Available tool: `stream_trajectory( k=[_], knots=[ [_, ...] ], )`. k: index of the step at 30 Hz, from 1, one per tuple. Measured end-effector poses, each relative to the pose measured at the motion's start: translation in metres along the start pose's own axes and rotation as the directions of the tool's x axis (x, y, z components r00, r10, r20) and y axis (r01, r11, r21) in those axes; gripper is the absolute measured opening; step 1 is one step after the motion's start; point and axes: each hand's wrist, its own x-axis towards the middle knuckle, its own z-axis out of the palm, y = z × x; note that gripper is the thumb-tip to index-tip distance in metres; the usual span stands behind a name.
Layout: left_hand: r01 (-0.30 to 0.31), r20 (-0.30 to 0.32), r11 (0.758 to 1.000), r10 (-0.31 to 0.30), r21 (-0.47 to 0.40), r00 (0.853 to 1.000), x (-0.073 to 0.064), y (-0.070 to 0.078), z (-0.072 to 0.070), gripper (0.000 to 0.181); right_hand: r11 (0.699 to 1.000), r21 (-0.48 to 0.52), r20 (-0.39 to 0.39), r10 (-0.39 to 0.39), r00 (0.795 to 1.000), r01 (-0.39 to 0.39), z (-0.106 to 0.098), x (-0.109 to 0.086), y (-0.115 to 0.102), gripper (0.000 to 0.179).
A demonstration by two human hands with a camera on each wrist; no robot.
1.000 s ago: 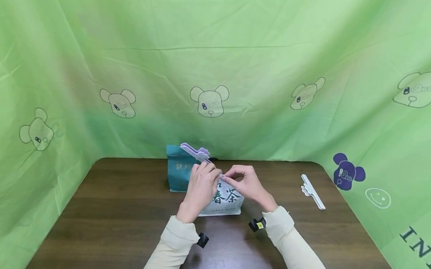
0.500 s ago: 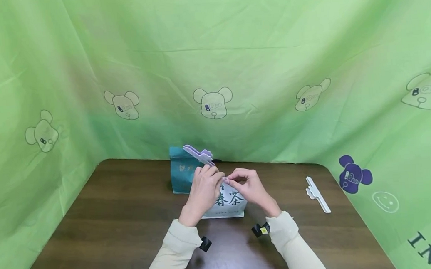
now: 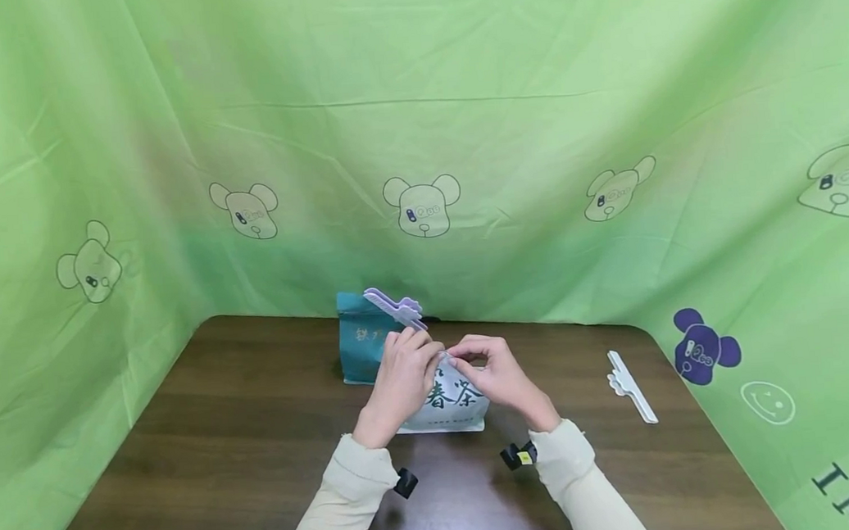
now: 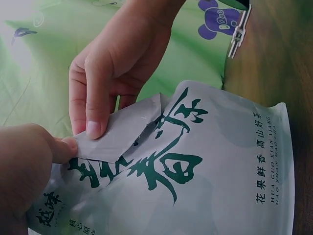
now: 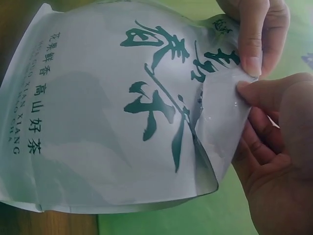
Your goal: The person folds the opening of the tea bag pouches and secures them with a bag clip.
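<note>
The white pouch (image 3: 453, 415) is on the desk (image 3: 208, 444) directly between the two hands, in front of the teal pouch (image 3: 360, 356) and well in from the left and right edges. The left hand (image 3: 401, 373) is at the white pouch's upper left, partly covering its printed front; the right hand (image 3: 502, 379) is at its upper right. Both hands touch its top, their fingertips meeting or nearly meeting there.

Both forearms reach in from the near edge and converge on the white pouch, the light sleeves (image 3: 361, 471) turned back at the wrists. Each of the hands is narrowed to a pinch: the left nips one end of the folded-over flap (image 4: 117, 132), while the right presses its thumb on the face of the flap — its other fingers tucked behind.

The white pouch bears large dark green brush characters and, near the base, a line of small print. Its top is creased and bent down toward the front — a plain greyish strip that overlaps part of the lettering.

The teal pouch stands close to the far edge. A purple clip (image 3: 394, 306) slants across its upper right corner; whether it grips the teal pouch cannot be told. A white clip (image 3: 631, 388) lies near the right edge. A green curtain (image 3: 414, 110) printed with bear heads hangs beyond the desk.
</note>
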Motion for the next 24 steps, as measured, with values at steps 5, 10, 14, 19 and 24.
stream_trajectory(
  k=[5, 10, 14, 19, 24],
  knots=[
    [0.005, 0.003, 1.0, -0.005, -0.008, 1.0, 0.001, 0.0, -0.001, 0.008, 0.999, -0.028, -0.001, -0.032, 0.999, 0.032, -0.002, -0.002, 0.001, 0.016],
    [0.016, 0.017, 1.0, -0.015, -0.003, 1.0, 0.0, 0.0, -0.001, 0.008, 0.996, -0.089, -0.06, -0.036, 0.998, 0.031, 0.0, -0.007, 0.008, 0.01],
    [0.013, 0.013, 1.0, -0.013, 0.0, 1.0, -0.001, 0.0, 0.0, 0.007, 0.989, -0.124, -0.091, -0.098, 0.991, 0.087, 0.003, -0.011, 0.013, 0.007],
    [0.009, 0.001, 1.0, -0.009, -0.001, 1.0, 0.0, 0.0, 0.001, 0.006, 0.968, -0.133, -0.1, -0.225, 0.969, 0.211, 0.005, -0.011, 0.013, 0.015],
    [0.004, -0.004, 1.0, -0.004, -0.006, 1.0, 0.002, 0.0, 0.001, 0.006, 0.954, -0.156, -0.102, -0.271, 0.957, 0.254, 0.005, -0.012, 0.011, 0.022]
  ],
)
